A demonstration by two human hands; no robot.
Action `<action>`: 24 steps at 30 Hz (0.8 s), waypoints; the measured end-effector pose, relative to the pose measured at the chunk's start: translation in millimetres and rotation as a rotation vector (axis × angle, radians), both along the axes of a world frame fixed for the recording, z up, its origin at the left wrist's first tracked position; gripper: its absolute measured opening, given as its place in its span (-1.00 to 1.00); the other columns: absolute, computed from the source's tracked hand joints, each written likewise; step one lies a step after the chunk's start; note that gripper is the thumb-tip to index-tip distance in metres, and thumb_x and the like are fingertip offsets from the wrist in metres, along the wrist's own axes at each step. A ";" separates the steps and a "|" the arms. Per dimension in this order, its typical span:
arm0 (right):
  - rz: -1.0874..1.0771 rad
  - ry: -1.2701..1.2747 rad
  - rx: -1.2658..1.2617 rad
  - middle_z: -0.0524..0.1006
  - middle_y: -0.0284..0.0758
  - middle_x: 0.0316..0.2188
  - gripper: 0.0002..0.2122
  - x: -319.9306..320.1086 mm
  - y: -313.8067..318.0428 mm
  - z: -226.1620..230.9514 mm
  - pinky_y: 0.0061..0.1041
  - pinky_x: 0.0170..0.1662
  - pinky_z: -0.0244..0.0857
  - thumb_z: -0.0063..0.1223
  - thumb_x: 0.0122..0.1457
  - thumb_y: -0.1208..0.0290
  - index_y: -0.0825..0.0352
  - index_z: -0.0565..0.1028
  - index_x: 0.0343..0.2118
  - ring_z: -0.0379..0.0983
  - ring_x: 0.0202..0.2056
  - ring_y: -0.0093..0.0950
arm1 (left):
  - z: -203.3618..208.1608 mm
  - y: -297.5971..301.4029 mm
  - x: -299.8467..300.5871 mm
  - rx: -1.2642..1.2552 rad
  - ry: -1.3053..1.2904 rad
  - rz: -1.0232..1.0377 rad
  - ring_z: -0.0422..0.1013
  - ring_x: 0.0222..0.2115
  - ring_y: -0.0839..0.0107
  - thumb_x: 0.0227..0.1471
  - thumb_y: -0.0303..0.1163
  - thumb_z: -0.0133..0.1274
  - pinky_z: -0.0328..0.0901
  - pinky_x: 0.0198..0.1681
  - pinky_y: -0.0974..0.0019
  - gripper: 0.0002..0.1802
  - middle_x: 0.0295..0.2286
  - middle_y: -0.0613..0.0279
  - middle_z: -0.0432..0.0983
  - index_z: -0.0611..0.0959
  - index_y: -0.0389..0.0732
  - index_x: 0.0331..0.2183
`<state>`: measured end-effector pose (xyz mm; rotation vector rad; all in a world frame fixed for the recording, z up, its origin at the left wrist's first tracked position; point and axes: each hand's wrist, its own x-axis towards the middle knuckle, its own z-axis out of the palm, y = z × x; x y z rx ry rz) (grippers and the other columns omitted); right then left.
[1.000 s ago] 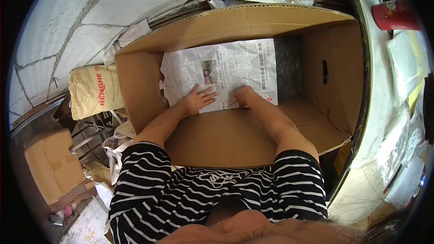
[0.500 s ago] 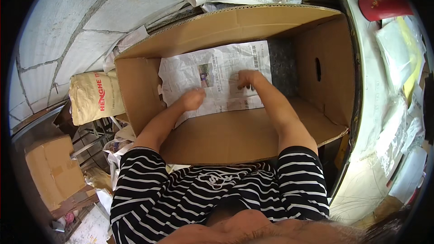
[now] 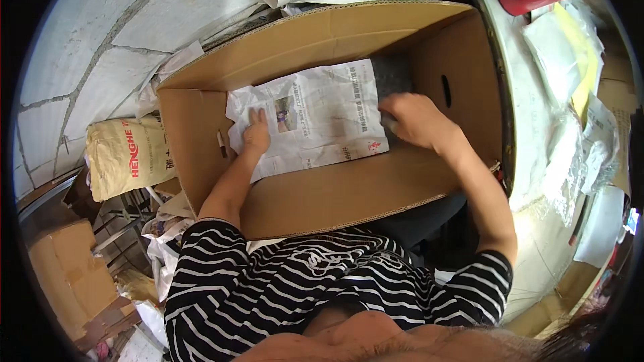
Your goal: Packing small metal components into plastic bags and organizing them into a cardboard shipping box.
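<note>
Cardboard box around crinkly newspaper

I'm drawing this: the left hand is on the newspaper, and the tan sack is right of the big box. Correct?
Not quite: the tan sack is left of the big box in the head view. The left hand is on the newspaper.

Illumination: moderate, diffuse. The newspaper is evenly lit; the far right interior of the cardboard box is shadowed. The white surface at near right is bright; clear plastic at right shows glare. Blur affects the right hand. Fisheye distortion bends edges; 4 corners are black.
</note>
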<state>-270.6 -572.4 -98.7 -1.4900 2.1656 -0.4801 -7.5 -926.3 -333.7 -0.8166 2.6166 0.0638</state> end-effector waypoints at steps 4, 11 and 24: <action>-0.364 0.062 -0.276 0.51 -0.15 -0.35 -0.81 46.4 63.1 76.4 -0.32 -0.26 0.36 0.07 0.03 0.62 0.38 0.51 -0.25 0.47 -0.31 -0.11 | 19.1 -8.3 -23.8 0.073 0.080 0.214 0.32 0.04 -0.13 -0.27 -0.35 0.31 0.31 0.00 -0.05 0.15 0.25 -0.25 -0.19 -0.04 -0.12 0.26; -0.694 0.203 -0.349 0.53 -0.17 -0.40 -0.73 140.5 124.3 92.3 -0.42 -0.30 0.39 0.08 -0.08 0.73 0.39 0.51 -0.25 0.51 -0.37 -0.19 | -8.4 -30.0 -14.1 0.126 0.182 0.128 0.16 0.15 -0.12 -0.23 -0.27 0.30 0.24 0.08 -0.08 0.05 0.28 -0.08 -0.23 0.09 -0.09 0.24; -0.840 0.304 -0.241 0.54 -0.19 -0.40 -0.69 199.4 148.1 86.9 -0.36 -0.29 0.41 0.07 -0.16 0.71 0.34 0.52 -0.27 0.51 -0.36 -0.19 | 27.6 67.7 -67.5 0.171 -0.018 -0.134 -0.29 0.29 -0.15 -0.15 0.08 0.25 0.11 0.13 -0.29 0.06 0.32 0.17 -0.38 0.08 0.09 0.28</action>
